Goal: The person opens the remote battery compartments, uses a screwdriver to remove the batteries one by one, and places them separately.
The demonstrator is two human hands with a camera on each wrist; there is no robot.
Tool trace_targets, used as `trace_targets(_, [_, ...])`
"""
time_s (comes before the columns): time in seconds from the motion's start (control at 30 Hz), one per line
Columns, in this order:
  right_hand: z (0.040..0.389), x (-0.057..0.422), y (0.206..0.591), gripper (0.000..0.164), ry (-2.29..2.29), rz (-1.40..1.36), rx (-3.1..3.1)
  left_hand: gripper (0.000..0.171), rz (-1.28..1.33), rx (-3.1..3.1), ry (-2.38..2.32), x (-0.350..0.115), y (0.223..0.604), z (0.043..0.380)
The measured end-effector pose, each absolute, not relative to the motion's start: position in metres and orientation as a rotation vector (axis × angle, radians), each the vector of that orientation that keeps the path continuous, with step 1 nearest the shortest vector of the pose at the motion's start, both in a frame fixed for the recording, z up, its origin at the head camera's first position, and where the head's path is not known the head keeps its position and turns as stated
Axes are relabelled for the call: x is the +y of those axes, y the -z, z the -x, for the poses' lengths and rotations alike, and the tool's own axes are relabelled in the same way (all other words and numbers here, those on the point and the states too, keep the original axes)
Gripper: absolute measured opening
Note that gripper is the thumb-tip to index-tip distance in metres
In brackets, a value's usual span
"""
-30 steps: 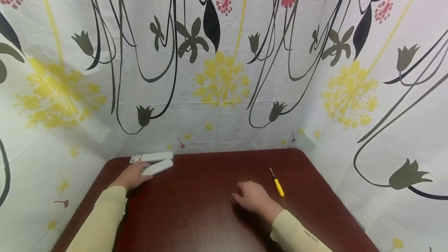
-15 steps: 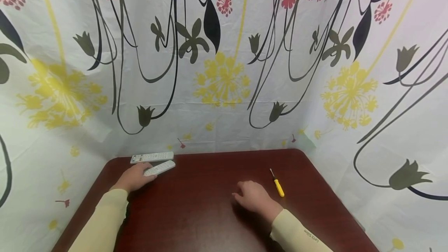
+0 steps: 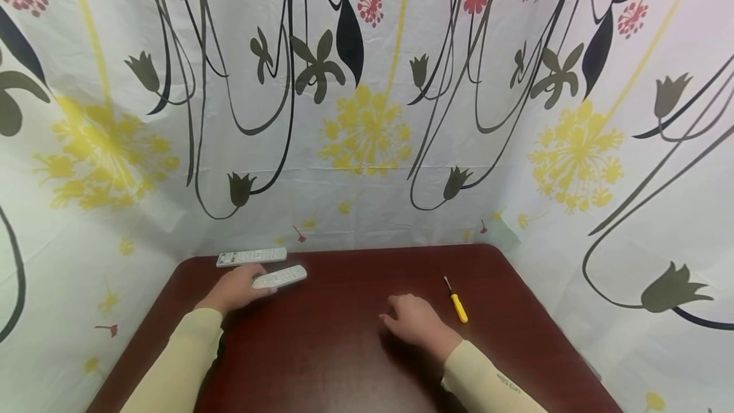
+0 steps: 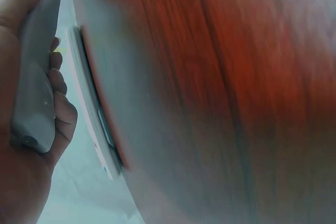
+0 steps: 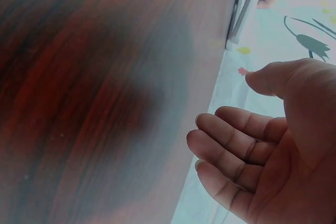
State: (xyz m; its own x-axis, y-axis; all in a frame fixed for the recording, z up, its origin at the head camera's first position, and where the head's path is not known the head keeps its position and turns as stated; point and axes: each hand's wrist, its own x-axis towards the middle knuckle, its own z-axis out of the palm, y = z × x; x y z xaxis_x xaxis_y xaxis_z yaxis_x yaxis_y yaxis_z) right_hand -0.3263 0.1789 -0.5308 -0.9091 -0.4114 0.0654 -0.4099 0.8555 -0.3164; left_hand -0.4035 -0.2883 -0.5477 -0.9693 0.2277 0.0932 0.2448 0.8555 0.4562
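Observation:
My left hand (image 3: pixel 236 288) grips a white remote control (image 3: pixel 281 278) near its left end, at the table's back left. In the left wrist view the thumb and curled fingers close round the remote's (image 4: pixel 37 93) sides, and it is raised off the wood. Just behind it a second white remote control (image 3: pixel 252 257) lies along the back edge. My right hand (image 3: pixel 417 322) hovers low over the table's right half, fingers loosely bent and holding nothing, as the right wrist view shows of its palm (image 5: pixel 278 177). A screwdriver with a yellow handle (image 3: pixel 458 306) lies right of that hand.
The dark red-brown wooden table (image 3: pixel 338 349) has rounded back corners. White cloth (image 3: pixel 367 209) printed with flowers hangs close behind it and along both sides.
My left hand has moved to the right, carrying the remote control with it. The right hand, the second remote control and the screwdriver stay where they were.

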Motion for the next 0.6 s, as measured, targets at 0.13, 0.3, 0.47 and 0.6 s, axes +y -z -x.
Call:
trace_targets(0.13, [0.326, 0.178, 0.529, 0.024, 0.529, 0.676, 3.014, 0.055, 0.388, -3.002, 0.728, -0.275, 0.548, 0.402])
trace_targets(0.3, [0.327, 0.176, 0.529, 0.024, 0.515, 0.688, 3.025, 0.063, 0.437, -2.986, 0.745, -0.256, 0.544, 0.396])
trace_targets(0.47, [0.330, 0.173, 0.525, 0.028, 0.510, 0.722, 3.050, 0.065, 0.489, -2.971, 0.770, -0.234, 0.537, 0.390])
trace_targets(0.6, [0.331, 0.170, 0.523, 0.048, 0.525, 0.721, 3.072, 0.061, 0.539, -2.968, 0.789, -0.215, 0.532, 0.384])
